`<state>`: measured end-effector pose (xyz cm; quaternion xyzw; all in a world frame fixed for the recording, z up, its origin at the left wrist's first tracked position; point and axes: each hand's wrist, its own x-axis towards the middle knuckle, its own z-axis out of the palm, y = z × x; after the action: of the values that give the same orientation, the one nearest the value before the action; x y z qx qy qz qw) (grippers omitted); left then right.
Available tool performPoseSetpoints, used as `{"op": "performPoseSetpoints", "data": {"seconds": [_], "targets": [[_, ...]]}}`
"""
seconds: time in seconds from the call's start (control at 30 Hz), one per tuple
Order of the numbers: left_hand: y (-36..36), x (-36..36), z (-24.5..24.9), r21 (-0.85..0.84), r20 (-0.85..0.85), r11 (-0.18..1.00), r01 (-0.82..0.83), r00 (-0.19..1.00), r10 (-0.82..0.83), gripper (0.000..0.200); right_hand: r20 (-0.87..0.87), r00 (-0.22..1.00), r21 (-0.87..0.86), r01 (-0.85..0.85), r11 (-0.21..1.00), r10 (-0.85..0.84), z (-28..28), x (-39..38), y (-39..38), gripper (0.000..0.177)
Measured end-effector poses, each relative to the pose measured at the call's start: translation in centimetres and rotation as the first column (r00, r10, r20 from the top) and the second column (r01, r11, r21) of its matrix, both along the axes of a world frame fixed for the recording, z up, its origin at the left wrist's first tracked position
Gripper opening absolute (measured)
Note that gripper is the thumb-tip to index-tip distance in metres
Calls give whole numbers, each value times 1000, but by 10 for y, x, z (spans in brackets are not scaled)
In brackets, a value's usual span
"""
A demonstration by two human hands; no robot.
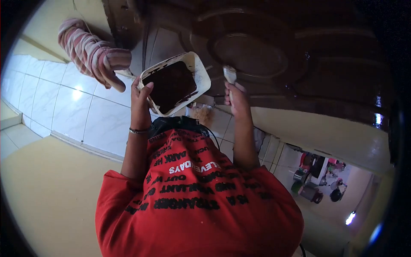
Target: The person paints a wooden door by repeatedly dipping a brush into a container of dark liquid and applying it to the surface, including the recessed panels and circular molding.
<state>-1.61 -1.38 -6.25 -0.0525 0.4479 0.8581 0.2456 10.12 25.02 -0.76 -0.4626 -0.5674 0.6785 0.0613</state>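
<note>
My left hand (142, 96) grips the near left rim of a white plastic tub (202, 77), thumb over the edge. Dark brown paint (173, 85) covers the tub's bottom, and smears of it mark the inner walls. To the right, my right hand (238, 97) is closed around the handle of a paintbrush (230, 75), bristles pointing up and away from me. The brush head overlaps the lower part of a glossy dark brown panelled door (248, 55) in this view. A bracelet (139, 131) circles my left wrist.
A rolled striped cloth (92, 53) is at the upper left, above a white tiled floor (68, 103). Below the tub lies a tan, fuzzy-looking item (202, 115) on the floor. Through an opening at right, several pots (306, 177) and other kitchen items are visible. A pale wall (51, 188) borders the left.
</note>
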Motion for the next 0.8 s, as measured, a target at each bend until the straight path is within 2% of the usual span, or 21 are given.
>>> {"op": "performPoseSetpoints", "data": {"seconds": [0.07,0.13,0.33,0.4,0.47,0.57,0.7,0.8], "targets": [[0,0,2,-16,0,1000,7,1000,-7,70,-28,1000,9,9,1000,-9,-1,-13,-8,15],[-1,1,5,7,-46,1000,-7,999,7,70,-61,996,-64,-63,996,60,0,-24,-15,16],[0,8,21,6,-161,1000,27,987,-26,66,-202,977,-157,-105,982,72,18,-42,-25,19],[1,9,22,-37,-132,999,0,991,-5,63,-247,965,-169,-128,977,83,28,-47,-29,18],[4,11,27,-62,-176,998,10,984,-21,62,-280,957,-197,-130,972,71,31,-52,-30,20],[4,9,23,-66,-149,998,15,988,-25,61,-394,907,-173,-235,957,151,28,-59,-27,27],[5,9,21,-73,-138,997,20,990,-30,59,-472,877,-241,-226,944,90,39,-62,-33,28],[6,10,16,-51,-151,998,39,988,-46,57,-513,857,-305,-232,924,45,39,-63,-34,22]]}}
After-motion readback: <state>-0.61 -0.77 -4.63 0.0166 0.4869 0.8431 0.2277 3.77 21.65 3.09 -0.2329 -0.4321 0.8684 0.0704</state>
